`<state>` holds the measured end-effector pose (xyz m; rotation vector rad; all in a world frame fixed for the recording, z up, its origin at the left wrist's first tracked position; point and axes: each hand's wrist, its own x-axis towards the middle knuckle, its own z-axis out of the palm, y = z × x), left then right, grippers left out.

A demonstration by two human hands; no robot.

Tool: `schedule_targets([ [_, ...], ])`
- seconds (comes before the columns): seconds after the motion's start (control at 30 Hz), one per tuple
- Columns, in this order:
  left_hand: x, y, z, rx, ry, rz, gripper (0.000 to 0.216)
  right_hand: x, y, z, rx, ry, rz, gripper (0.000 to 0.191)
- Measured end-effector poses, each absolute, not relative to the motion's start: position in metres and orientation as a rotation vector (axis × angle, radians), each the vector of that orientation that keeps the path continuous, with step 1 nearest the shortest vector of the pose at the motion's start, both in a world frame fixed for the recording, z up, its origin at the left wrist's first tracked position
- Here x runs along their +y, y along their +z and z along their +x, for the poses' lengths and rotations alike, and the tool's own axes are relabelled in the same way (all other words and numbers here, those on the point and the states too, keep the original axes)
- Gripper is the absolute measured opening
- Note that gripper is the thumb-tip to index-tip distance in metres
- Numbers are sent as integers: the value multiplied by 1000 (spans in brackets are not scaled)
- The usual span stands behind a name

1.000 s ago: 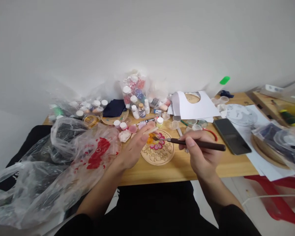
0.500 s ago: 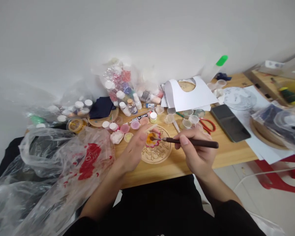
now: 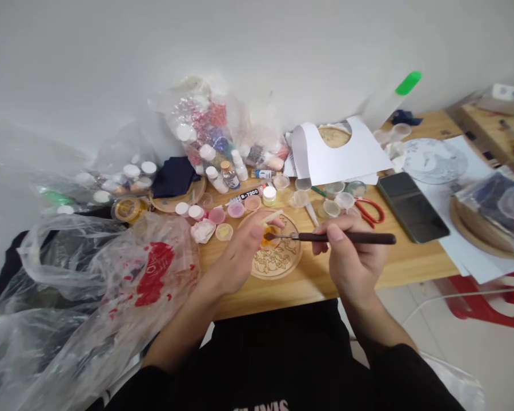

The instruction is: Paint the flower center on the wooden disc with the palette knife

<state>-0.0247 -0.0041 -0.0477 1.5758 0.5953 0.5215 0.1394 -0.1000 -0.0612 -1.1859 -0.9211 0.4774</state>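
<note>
A round wooden disc [image 3: 280, 260] with an engraved flower pattern lies near the front edge of the wooden table [image 3: 402, 262]. My left hand [image 3: 240, 254] is closed on a small cup of orange paint [image 3: 269, 238], held just above the disc's left side. My right hand [image 3: 351, 257] grips a dark brown paintbrush [image 3: 351, 237] held level, its tip dipped in the orange paint. A thin pale stick [image 3: 270, 217] pokes out by my left fingertips.
Crumpled plastic bags [image 3: 89, 285] cover the table's left. Small paint pots [image 3: 235, 209], bottles [image 3: 229, 174] and a bag of jars stand behind the disc. Red scissors [image 3: 370, 211], a dark phone [image 3: 412, 206], white paper [image 3: 342, 157] and more wooden rounds lie to the right.
The view has shifted, so the table sits higher and more to the right. Both hands stay together over the disc, the brush tip still in the orange paint.
</note>
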Motion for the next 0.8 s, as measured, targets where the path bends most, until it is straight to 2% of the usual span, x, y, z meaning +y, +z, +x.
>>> schedule_targets([
  [0.33,0,-71,-23,632,550,1497,58,-91,-72,147,-600,622,-1117,27],
  [0.57,3,-89,-24,666,526,1405,68,-93,-87,144,-642,612,-1192,25],
  [0.8,5,-87,-22,676,549,1328,66,-91,-84,140,-667,588,-1220,27],
])
